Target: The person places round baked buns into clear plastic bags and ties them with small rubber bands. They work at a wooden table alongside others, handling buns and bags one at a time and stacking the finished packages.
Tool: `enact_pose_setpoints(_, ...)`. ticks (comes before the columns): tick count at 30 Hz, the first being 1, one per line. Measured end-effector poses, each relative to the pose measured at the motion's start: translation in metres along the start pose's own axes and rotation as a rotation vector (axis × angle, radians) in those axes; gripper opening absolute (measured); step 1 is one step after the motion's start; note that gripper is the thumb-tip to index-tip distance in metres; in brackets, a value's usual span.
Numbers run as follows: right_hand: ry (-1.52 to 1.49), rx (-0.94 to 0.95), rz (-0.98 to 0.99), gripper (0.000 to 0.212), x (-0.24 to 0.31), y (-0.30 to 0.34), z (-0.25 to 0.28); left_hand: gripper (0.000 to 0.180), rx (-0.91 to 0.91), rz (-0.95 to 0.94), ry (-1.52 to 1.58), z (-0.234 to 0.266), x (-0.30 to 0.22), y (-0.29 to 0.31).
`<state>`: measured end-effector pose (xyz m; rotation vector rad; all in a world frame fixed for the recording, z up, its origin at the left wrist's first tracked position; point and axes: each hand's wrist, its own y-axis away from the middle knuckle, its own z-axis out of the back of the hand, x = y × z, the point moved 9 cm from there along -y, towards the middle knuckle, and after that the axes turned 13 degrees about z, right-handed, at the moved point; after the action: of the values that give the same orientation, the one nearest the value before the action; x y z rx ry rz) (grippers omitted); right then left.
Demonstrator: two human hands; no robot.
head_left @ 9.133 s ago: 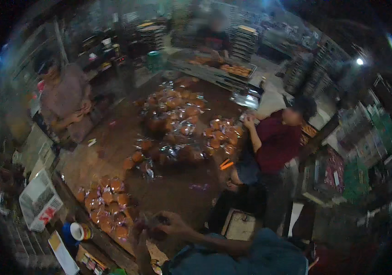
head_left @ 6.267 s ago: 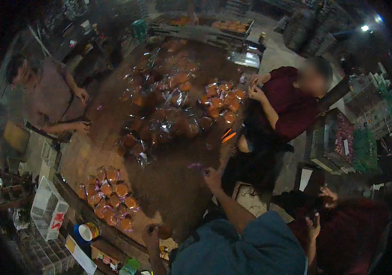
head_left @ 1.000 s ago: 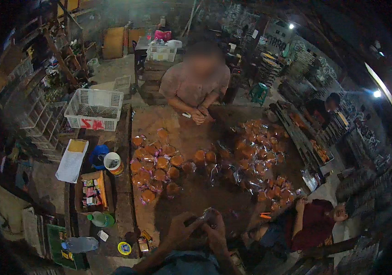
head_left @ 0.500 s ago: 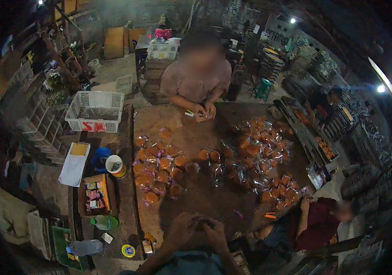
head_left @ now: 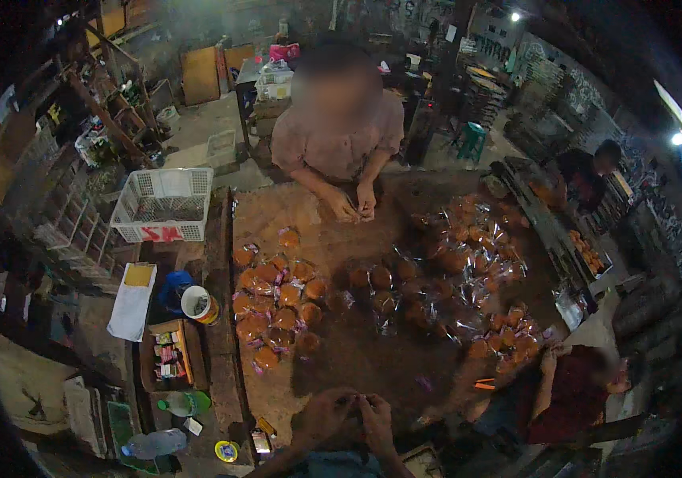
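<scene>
My left hand (head_left: 326, 416) and my right hand (head_left: 376, 417) are close together over the near edge of a wooden table (head_left: 341, 366). Both have their fingers pinched together, the tips almost meeting. Whatever they hold is too small and dark to make out. Beyond my left hand lies a heap of round orange-brown buns (head_left: 285, 295) in clear wrappers with pink ends. A second heap of clear-bagged buns (head_left: 468, 247) spreads over the far right side. A smaller group of wrapped buns (head_left: 508, 334) sits at the right edge, above an orange-handled tool (head_left: 484, 384).
Across the table a person (head_left: 341, 143) holds both hands together. Another person (head_left: 576, 390) sits at the right edge. On the left stand a white plastic crate (head_left: 161, 205), a white bucket (head_left: 200, 304), a box of small packets (head_left: 169, 358), a green bottle (head_left: 184, 403) and a clear bottle (head_left: 153, 444).
My view has shifted slightly, and my hands remain together at the near edge. The person opposite has lowered their head and shifted their hands; the yellow-and-white object beside them no longer shows.
</scene>
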<state>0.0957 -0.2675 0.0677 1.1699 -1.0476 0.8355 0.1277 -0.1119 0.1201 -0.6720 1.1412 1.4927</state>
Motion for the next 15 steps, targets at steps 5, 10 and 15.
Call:
enact_pose_setpoints(5, 0.058, -0.162, 0.136, 0.031, 0.033, -0.019, 0.026, 0.024, 0.095, -0.080, -0.096, -0.016, -0.031, -0.005)
enact_pose_setpoints(10, -0.285, 0.081, 0.037, 0.030, 0.022, -0.036, 0.010, 0.025, 0.012, -0.155, -0.270, -0.008, -0.035, -0.027)
enact_pose_setpoints(15, 0.533, 0.084, 0.499, 0.026, 0.031, -0.039, 0.007, 0.029, -0.086, -0.013, -0.192, -0.006, 0.012, -0.041)
